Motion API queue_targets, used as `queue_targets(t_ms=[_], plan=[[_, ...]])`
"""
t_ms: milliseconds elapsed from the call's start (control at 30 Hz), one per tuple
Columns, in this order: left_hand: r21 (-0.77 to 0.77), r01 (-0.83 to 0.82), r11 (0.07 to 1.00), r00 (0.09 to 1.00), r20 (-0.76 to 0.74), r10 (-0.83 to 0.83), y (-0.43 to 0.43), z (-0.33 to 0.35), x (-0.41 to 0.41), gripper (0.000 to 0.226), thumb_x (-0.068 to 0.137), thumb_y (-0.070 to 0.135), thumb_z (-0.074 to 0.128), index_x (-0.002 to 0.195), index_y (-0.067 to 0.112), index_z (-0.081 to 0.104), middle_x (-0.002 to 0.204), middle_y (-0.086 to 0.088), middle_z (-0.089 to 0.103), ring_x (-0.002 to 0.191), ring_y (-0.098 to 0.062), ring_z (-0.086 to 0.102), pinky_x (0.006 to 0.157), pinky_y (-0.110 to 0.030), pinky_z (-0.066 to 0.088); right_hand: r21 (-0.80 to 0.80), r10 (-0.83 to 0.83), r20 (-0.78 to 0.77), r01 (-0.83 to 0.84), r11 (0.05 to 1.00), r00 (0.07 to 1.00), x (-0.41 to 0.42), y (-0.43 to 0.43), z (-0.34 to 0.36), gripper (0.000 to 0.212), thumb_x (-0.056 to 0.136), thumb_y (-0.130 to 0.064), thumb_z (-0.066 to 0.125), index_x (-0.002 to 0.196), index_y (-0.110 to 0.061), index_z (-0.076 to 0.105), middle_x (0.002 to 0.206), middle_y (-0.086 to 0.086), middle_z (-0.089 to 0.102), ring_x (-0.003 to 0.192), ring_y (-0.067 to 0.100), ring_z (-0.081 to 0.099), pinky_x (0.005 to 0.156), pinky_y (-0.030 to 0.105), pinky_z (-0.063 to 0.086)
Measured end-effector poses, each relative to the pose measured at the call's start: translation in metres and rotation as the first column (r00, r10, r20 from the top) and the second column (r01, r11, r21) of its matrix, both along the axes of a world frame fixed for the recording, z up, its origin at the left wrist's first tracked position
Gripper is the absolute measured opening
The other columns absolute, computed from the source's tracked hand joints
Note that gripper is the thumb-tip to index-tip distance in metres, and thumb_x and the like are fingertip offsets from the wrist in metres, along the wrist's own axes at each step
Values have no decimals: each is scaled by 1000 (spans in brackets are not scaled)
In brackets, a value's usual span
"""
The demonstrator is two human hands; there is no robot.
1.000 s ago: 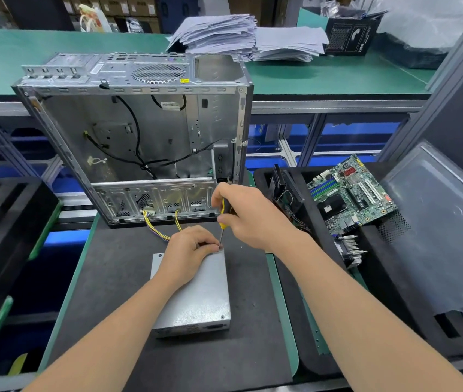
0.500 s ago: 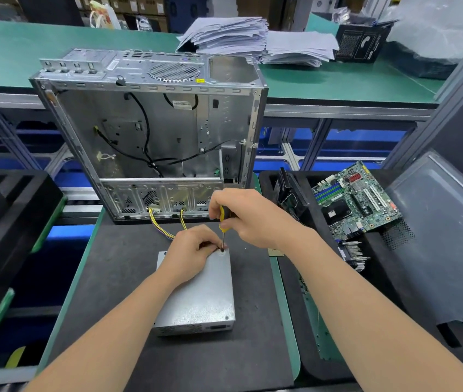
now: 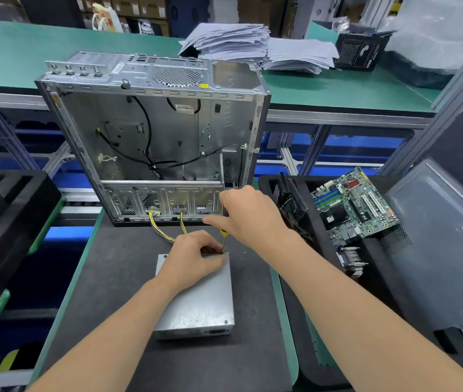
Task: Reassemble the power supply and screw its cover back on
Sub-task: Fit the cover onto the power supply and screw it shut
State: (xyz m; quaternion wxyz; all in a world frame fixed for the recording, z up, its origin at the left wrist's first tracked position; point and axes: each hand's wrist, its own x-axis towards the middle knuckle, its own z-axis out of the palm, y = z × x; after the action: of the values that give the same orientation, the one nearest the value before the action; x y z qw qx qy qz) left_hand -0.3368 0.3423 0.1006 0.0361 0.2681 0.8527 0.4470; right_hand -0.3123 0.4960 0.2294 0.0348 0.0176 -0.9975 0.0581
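Forearms (image 3: 111,335) are showing at the bottom edge, both bare, angling toward each other over a dark mat (image 3: 105,292) that is covering the green-edged work surface. Nearest on that mat, the power supply (image 3: 193,332) is lying flat with its silver cover (image 3: 199,295) facing up. One screw (image 3: 226,321) is sitting in the cover's near right corner.

The left hand (image 3: 193,260) is resting on the far end of the box. Its fingers are curled and bunched at the far right corner, just beside the tool's tip. Whether they are pinching anything there is too small to tell.

The screwdriver (image 3: 224,233) is standing nearly upright, its tip touching that same far right corner of the cover. The right hand (image 3: 251,219) is gripping its yellow-and-black handle from above, fingers wrapped round it and the forefinger stretching out to the left.

Yellow cables (image 3: 158,229) are running from behind the left hand up to the bottom panel of an open computer case (image 3: 168,131). The case is standing upright at the far edge of the mat, with black wires (image 3: 148,131) hanging loose inside it.

To the right, a motherboard (image 3: 352,205) is lying tilted on a black tray (image 3: 270,179), and a grey side panel (image 3: 445,244) is leaning beside it. Farther back, stacks of paper (image 3: 230,42) are sitting on a green bench (image 3: 26,52).
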Motion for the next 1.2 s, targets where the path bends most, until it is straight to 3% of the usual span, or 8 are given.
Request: queue_targets(t_ms=[200,333,567,700,800,933,1067,1200], plan=[[-5,-7,1000,998,-65,7,1,-1,2,8,82,22,87,81,19,79,82,14,69,80,4,62,73,-6,40,-16,433,122,-435,901,893,3,15,27,11,95,-30,68,102,-24,64,108,-6,55,98,18,58,74,38,51],[5,-13,1000,997,-74,14,1,0,2,7,81,20,87,81,19,80,82,13,70,81,1,64,73,-8,44,-3,502,223,-514,857,835,-1,18,41,19,88,-5,64,94,-22,70,101,-6,58,93,13,51,82,39,52],[8,-37,999,997,-66,37,2,-4,2,9,77,11,86,83,16,81,83,12,72,82,3,66,75,-4,44,-27,218,121,-216,976,968,-8,6,28,9,93,-27,63,89,-19,66,85,4,64,80,27,60,69,40,58],[8,-32,999,997,-71,33,3,-7,1,9,76,15,87,82,19,81,83,13,72,81,0,68,75,-8,48,-89,-75,54,80,993,996,-13,0,13,37,94,-33,65,68,-13,48,74,5,45,61,25,46,50,30,36],[14,-32,999,997,-72,33,3,-9,0,9,77,19,88,82,20,81,82,14,72,82,1,67,75,-6,47,29,-126,0,126,992,992,-10,-5,8,50,102,-43,55,67,-16,33,67,1,33,66,29,47,60,34,35],[21,-27,999,998,-51,28,3,-11,-1,8,78,20,88,83,20,81,82,16,71,82,2,67,75,-5,46,155,136,2,-134,979,991,-6,-4,15,36,105,-41,49,79,-16,49,74,0,40,81,34,58,65,36,36],[20,-27,999,998,-61,28,2,-10,-1,8,79,22,87,82,20,81,83,16,72,83,0,67,74,-7,47,178,501,192,-532,828,844,0,7,37,8,92,-24,59,98,-25,64,110,-5,51,84,22,58,61,33,42],[19,-18,1000,997,-73,20,2,-9,0,7,79,22,87,80,22,80,81,19,69,81,3,65,72,-5,44,113,534,245,-571,813,809,-2,8,45,22,85,-7,60,94,-26,66,103,-9,51,87,15,52,68,38,50]])
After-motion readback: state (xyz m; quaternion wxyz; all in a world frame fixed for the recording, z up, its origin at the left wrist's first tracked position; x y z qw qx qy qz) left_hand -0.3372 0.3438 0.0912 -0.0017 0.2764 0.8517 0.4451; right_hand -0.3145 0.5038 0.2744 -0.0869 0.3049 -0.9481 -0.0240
